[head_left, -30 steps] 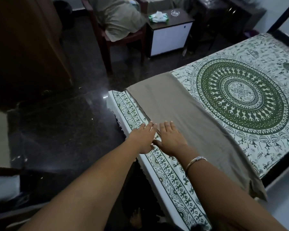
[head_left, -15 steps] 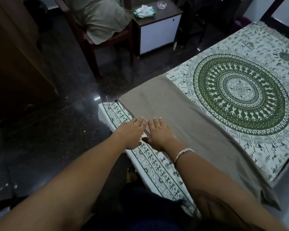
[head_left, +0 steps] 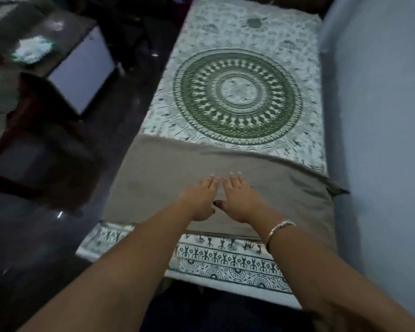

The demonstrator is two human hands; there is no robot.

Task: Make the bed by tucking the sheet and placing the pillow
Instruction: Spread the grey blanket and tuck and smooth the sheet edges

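The left hand (head_left: 199, 200) and right hand (head_left: 240, 200) press flat, fingers (head_left: 211, 182) straight and together, on the plain taupe cloth (head_left: 153, 183) lying across the white-and-green mandala-printed sheet (head_left: 304, 68) on the near side of its roundel (head_left: 237, 97): smoothing, I judge (no pillow shows), with tucking the edges next.

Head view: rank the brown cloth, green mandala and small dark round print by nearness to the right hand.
1. Brown cloth, directly under the right hand.
2. Green mandala, mid-bed beyond the cloth.
3. Small dark round print, at the bed's far end.
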